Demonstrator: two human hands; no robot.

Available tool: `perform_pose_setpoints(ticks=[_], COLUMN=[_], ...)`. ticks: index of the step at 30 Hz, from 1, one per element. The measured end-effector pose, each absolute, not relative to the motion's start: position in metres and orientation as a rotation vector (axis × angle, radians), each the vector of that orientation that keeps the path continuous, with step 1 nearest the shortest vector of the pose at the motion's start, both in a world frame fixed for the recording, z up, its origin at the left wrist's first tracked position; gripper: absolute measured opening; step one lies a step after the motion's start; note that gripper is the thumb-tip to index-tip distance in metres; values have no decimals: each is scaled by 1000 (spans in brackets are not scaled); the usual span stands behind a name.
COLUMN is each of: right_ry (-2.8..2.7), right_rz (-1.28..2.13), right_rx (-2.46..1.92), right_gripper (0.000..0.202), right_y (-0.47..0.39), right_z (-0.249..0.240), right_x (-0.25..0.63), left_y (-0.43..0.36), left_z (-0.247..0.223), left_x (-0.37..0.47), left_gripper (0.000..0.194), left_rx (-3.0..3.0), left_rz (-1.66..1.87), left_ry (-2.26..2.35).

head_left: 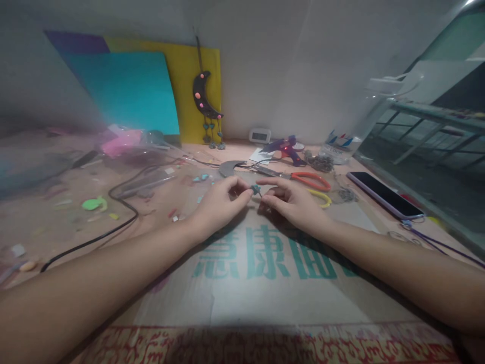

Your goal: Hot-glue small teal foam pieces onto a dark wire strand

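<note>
Evidently, a small grey-green piece [256,189] is held at the centre of the scene, above the cardboard [242,303]. It is pinched at its left side between thumb and forefinger of the left hand [227,202]. The right hand [290,202] is placed just beside it, thumb and forefinger parted around its right side; whether the piece is touched by them cannot be told. Just beyond the hands, a grey crescent [228,168] is found, with orange-handled scissors [297,175] to its right and a yellow handle [326,201] on their near side. Farther back, a glue gun [288,150] with a red light lit is noted, near a white clock [259,135]. At far right a clear bottle [337,151] is stood upright; nearer, a phone [384,194] is laid face up. On the left, a black cable [136,213] is trailed past a green scrap [93,204]. At the back, a dark moon ornament [202,96] is hung before a yellow sheet [189,96].
</note>
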State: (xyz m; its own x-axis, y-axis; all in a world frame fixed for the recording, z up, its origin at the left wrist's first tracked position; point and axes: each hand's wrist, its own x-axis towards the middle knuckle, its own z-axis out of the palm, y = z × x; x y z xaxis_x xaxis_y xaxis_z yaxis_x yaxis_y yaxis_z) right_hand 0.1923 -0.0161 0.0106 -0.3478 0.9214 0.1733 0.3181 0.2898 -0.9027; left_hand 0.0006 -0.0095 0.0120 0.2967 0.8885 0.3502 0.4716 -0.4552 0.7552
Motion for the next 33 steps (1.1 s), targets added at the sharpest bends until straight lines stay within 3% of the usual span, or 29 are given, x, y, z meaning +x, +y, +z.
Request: perform_pose_setpoints(ticks=[5,25,29,33], right_ry=[-1794,-1993,-2037,-2118], right_rz=[1043,774,571,280], right_rx=[-1180,-1219,-1180,-1106], right_gripper=[27,25,29,9], right_y=[-13,-17,-15,-15], right_z=[8,10,12,13], right_x=[192,191,194,196], left_y=[-9,-10,-9,-7], left_z=[9,12,12,7], left_x=[1,1,1,0], left_gripper=[12,19,19,21], left_rx=[2078,2102,2116,2167], left_rz=[1021,967,980,943], left_ry=[1183,1166,1194,1177])
